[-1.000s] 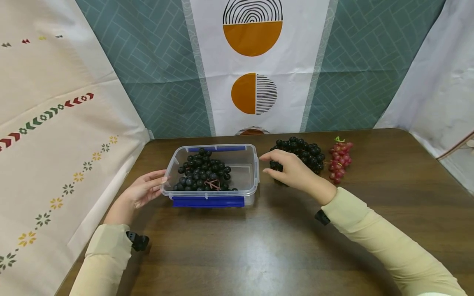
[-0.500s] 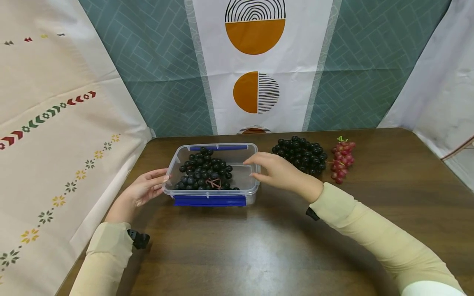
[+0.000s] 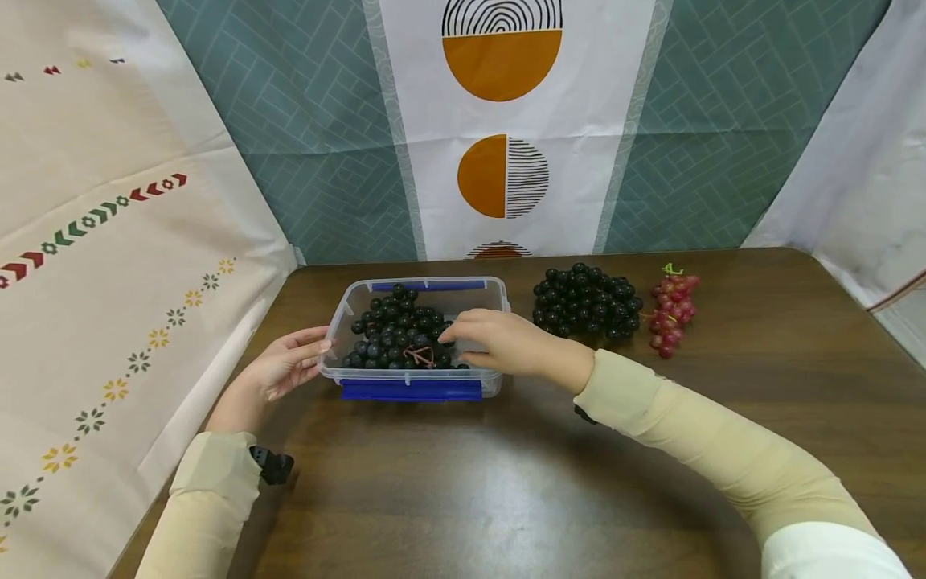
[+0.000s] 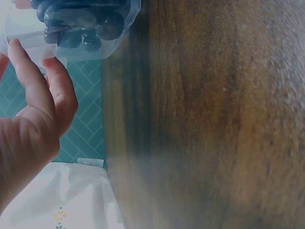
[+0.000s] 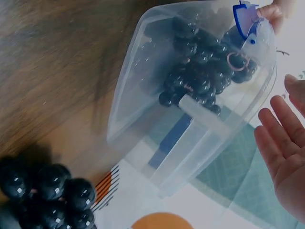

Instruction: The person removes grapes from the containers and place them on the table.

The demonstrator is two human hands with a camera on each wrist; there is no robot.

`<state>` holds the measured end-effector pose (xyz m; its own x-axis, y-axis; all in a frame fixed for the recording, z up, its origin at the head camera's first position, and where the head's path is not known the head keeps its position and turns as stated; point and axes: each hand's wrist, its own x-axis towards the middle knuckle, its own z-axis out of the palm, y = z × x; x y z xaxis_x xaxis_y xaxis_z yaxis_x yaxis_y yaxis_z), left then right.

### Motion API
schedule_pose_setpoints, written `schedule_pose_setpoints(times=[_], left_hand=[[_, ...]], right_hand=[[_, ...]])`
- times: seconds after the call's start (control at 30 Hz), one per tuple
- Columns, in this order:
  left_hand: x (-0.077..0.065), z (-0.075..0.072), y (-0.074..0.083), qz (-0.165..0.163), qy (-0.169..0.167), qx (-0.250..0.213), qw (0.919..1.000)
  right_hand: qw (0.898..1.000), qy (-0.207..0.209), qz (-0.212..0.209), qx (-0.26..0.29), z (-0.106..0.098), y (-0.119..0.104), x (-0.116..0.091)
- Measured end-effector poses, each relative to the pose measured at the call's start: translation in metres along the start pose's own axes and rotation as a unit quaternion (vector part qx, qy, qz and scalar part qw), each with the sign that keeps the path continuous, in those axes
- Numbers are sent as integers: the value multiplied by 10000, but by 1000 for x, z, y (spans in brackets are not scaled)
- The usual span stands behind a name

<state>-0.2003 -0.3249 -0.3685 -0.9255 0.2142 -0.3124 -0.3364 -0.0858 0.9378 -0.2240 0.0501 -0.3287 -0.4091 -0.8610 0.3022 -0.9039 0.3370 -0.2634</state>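
Note:
A clear plastic food container (image 3: 494, 304) with blue side clips stands lidless on the table. In its left and middle part lies a bunch of black grapes (image 3: 394, 331), its reddish stem (image 3: 419, 354) near the front wall. My left hand (image 3: 292, 362) holds the container's left end, thumb at the rim and fingertips (image 4: 51, 67) against the outer wall. Over the container's right side hovers my right hand (image 3: 499, 342), its fingers loosely extended beside the grapes. Seen from the right wrist, those fingers (image 5: 271, 121) are spread with nothing between them.
Another bunch of black grapes (image 3: 587, 302) lies right of the container. Beside it, farther right, is a bunch of red grapes (image 3: 671, 314) with a green stem. Patterned cloths (image 3: 318, 161) hang behind and beside the brown wooden table (image 3: 463, 482).
My right hand has moved left from beside the second black bunch, across the container's right rim to over its inside. My left hand has stayed at the left end.

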Motion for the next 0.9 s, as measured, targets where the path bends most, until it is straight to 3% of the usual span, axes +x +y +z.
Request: schedule_pose_setpoints(times=[0.17, 0.37, 0.6, 0.9], left_hand=[[0, 2, 1, -14, 43, -39, 10000], [0, 1, 0, -34, 22, -46, 10000], [0, 1, 1, -11, 28, -6, 10000], [0, 2, -2, 22, 40, 9, 10000]], right_hand=[[9999, -34, -117, 70, 5, -1, 6], [9978, -483, -198, 407, 14, 3, 14], [9974, -554, -283, 366, 21, 5, 24], [9935, -940, -456, 447, 25, 8, 35]])
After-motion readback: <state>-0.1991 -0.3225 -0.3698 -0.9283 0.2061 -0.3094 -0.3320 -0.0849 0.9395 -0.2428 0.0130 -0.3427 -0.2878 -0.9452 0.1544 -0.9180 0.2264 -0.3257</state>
